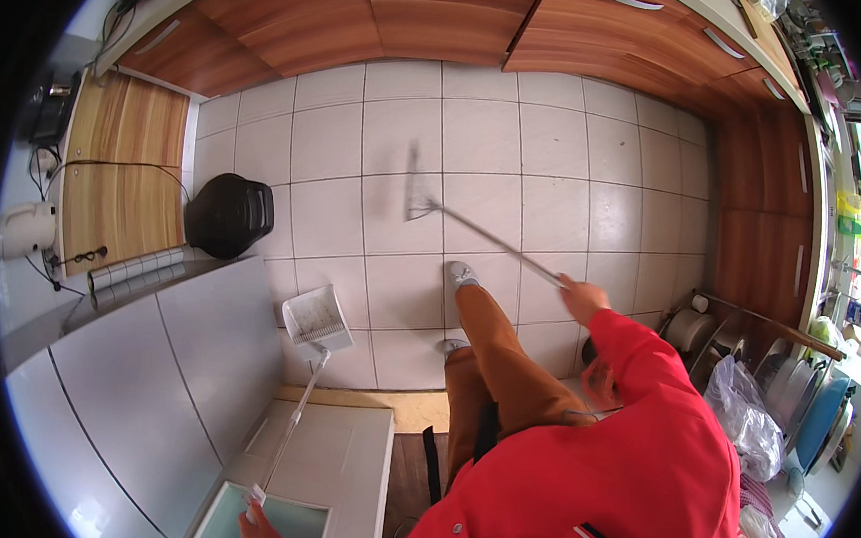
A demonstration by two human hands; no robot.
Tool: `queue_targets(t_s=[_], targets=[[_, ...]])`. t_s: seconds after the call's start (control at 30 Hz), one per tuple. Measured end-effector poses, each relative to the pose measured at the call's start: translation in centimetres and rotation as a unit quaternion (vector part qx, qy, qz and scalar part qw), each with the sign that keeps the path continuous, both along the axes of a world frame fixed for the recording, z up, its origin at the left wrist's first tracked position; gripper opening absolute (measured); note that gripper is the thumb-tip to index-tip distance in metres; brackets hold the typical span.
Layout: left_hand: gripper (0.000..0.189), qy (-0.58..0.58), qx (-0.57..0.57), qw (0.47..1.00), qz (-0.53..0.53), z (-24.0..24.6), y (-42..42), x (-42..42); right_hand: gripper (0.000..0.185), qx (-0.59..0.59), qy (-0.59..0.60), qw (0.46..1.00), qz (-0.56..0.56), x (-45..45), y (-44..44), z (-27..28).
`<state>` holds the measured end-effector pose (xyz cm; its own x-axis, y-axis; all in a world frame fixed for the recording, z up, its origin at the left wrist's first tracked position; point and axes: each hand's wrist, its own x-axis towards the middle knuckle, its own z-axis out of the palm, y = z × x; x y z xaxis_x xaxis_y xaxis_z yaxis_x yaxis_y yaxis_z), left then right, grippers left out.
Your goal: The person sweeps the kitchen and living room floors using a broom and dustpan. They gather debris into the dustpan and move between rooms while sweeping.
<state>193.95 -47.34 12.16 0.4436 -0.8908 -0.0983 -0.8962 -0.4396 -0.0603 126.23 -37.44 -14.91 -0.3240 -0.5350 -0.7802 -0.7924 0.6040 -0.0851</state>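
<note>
At lower left, my left hand is closed around the top of the white handle of a long-handled dustpan. The dustpan's light grey scoop rests on the tiled floor and holds some dark specks. To the right, my right hand grips the upper part of a broom's thin pole. That pole slants up and left to the broom head, which is blurred, over the floor tiles near the middle of the view. My feet in light shoes stand between the broom and the dustpan's right side.
A black bin stands by the wooden cabinet at left. Wood-fronted cabinets line the far side and the right. A grey cabinet and an open door are at lower left. A rack with pans and a plastic bag stands at right.
</note>
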Motion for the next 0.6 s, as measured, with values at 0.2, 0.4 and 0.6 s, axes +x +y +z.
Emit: queue_targets(t_s=[0.2, 0.4, 0.6], targets=[[0.045, -0.028, 0.032, 0.999, 0.027, 0.4, -3.3, 1.1, 0.032, -0.089, -0.096, 0.975, 0.18, 14.1, -23.0, -6.4], [0.044, -0.096, 0.045, 0.993, 0.061, -0.3, -7.6, 1.1, 0.021, -0.137, -0.095, 0.957, 0.237, 22.4, -35.4, -9.3], [0.04, -0.098, 0.065, 0.991, 0.06, -0.5, -10.9, 4.4, 0.026, -0.095, -0.037, 0.968, 0.229, 13.6, -33.2, -12.4]])
